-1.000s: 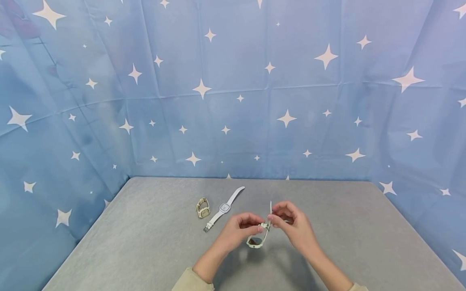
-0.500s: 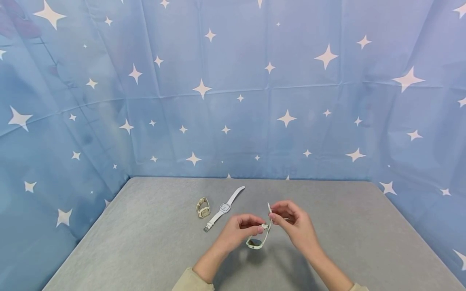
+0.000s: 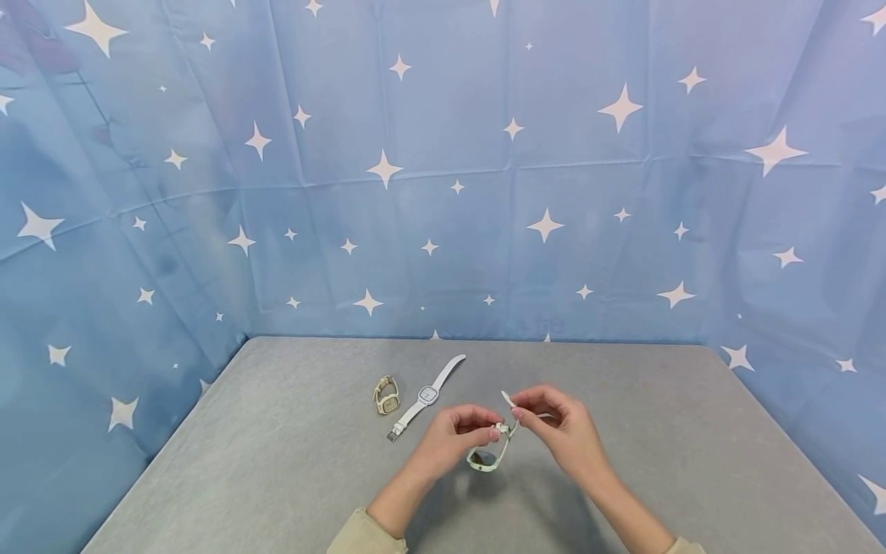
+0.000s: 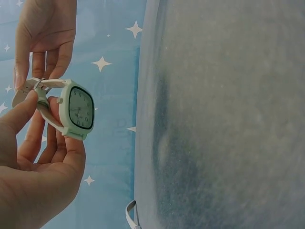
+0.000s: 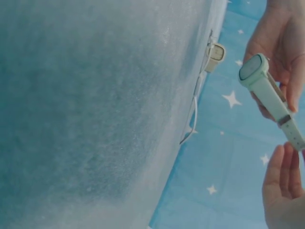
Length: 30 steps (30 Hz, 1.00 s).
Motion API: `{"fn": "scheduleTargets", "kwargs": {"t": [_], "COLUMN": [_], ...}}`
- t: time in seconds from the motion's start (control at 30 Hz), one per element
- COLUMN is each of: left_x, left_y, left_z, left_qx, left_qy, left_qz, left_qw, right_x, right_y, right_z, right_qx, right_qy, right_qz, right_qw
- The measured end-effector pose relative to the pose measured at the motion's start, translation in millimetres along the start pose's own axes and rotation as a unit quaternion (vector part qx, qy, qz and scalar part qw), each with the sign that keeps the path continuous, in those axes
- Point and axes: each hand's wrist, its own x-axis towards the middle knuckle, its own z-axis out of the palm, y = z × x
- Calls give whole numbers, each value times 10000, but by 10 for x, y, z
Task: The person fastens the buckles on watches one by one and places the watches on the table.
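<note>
A pale green wristwatch (image 3: 483, 461) with a square dark dial hangs above the table between both hands. Its strap is looped and passes through the buckle (image 5: 285, 119). My left hand (image 3: 453, 437) pinches the strap beside the buckle, with the thumb on it in the left wrist view. My right hand (image 3: 557, 425) pinches the strap's free end (image 3: 508, 398) between thumb and fingers; the tip sticks out up and to the left. In the right wrist view the watch case (image 5: 254, 70) points away from the right hand, and punched holes show along the strap.
On the grey table (image 3: 291, 477), left of the hands, lies a white watch (image 3: 428, 395) stretched out flat. Beside it a beige-gold watch (image 3: 386, 396) stands with its strap looped. A blue star-printed curtain (image 3: 457, 208) encloses the back and sides.
The strap's free end has tipped from nearly upright to leaning left in my right hand's fingers. Both hands stay almost in place, and the watches on the table have not moved.
</note>
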Motion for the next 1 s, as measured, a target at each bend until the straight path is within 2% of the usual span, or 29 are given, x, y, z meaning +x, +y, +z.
{"fn": "scheduleTargets", "kwargs": {"t": [0.37, 1.0], "left_x": [2, -12], "left_y": [-8, -16], "left_z": [-7, -35], "left_qx": [-39, -95], "left_qy": [42, 161], "left_qz": [-30, 47], "left_qw": [10000, 9998], "right_x": [-18, -43], "right_y": [-28, 51], "right_z": [-10, -20], "right_qx": [-192, -837], "right_qy": [-108, -202], "right_qz": [63, -286], "right_qw": [9997, 9959]}}
